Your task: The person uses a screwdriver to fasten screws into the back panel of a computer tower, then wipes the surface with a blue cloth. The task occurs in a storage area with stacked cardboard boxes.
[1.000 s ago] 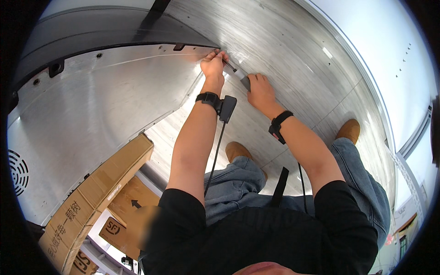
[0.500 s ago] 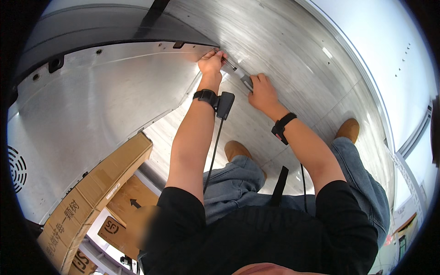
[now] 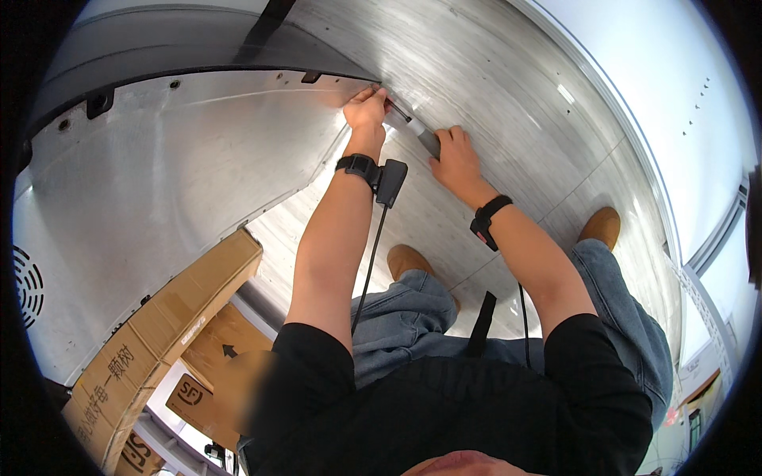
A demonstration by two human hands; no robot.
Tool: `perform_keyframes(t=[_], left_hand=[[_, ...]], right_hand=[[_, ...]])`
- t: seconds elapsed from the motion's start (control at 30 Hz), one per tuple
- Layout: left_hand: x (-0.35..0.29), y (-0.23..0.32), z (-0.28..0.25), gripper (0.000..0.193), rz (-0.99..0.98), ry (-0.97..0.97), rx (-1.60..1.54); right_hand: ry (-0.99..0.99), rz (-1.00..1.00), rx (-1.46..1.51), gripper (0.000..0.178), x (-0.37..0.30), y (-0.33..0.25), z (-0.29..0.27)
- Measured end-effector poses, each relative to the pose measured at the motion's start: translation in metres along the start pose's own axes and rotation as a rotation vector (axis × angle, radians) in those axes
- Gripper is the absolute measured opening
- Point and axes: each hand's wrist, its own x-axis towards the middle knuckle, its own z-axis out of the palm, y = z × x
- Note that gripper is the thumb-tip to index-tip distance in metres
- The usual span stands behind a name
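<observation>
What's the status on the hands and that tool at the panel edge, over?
Left hand pinching tool tip at metal panel edge. Right hand gripping grey tool handle. Cardboard boxes lower left, clear of hands.

Black short sleeves, black wristbands [image 3: 359, 165], blue jeans [image 3: 413, 317], tan shoes [image 3: 406, 260].

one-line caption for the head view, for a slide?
Left hand steadies the tip of a grey tool gripped by the right hand at a metal panel edge.
</observation>
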Motion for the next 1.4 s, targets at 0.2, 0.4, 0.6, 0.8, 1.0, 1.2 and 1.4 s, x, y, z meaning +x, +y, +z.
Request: perform_keyframes(t=[0.2, 0.4, 0.6, 0.8, 1.0, 1.2, 1.4], left_hand=[[0.007, -0.006, -0.008, 0.008, 0.006, -0.113, -0.119], [-0.003, -0.003, -0.001, 0.011, -0.007, -0.056, 0.114], [0.000, -0.004, -0.005, 0.010, -0.026, -0.096, 0.018], [0.001, -0.004, -0.006, 0.008, -0.040, -0.111, -0.067], [-0.007, 0.006, -0.003, 0.015, -0.100, -0.061, -0.022], [-0.006, 0.006, -0.003, 0.014, -0.110, -0.060, -0.018], [-0.006, 0.009, -0.004, 0.013, -0.127, -0.073, 0.003]], right_hand=[[-0.019, -0.035, -0.021, 0.043, 0.001, 0.001, -0.001], [-0.014, -0.004, -0.055, 0.043, 0.003, -0.002, -0.001], [0.003, 0.007, -0.026, 0.045, 0.002, -0.007, 0.000], [-0.043, -0.004, -0.003, 0.042, 0.006, -0.004, 0.000], [-0.043, 0.008, -0.047, 0.043, 0.006, -0.006, 0.002], [0.014, 0.009, 0.061, 0.044, 0.003, -0.002, 0.004], [0.036, 0.003, 0.089, 0.044, -0.007, -0.005, -0.001]])
